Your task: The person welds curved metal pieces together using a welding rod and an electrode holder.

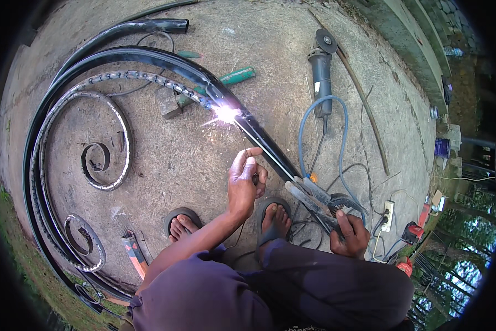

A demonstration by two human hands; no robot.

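A short white arc point(226, 114) is best held steady against the glossy black curved metal tube point(170, 58) on grey concrete point(190, 160), the dark electrode holder point(310, 197) being wrapped by the right hand point(351, 234), the left hand's point(245, 185) fingers curled, any pinch unclear.

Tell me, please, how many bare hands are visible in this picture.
2: the left hand is raised just below the bright welding arc, and the right hand grips the electrode holder at lower right. No others show.
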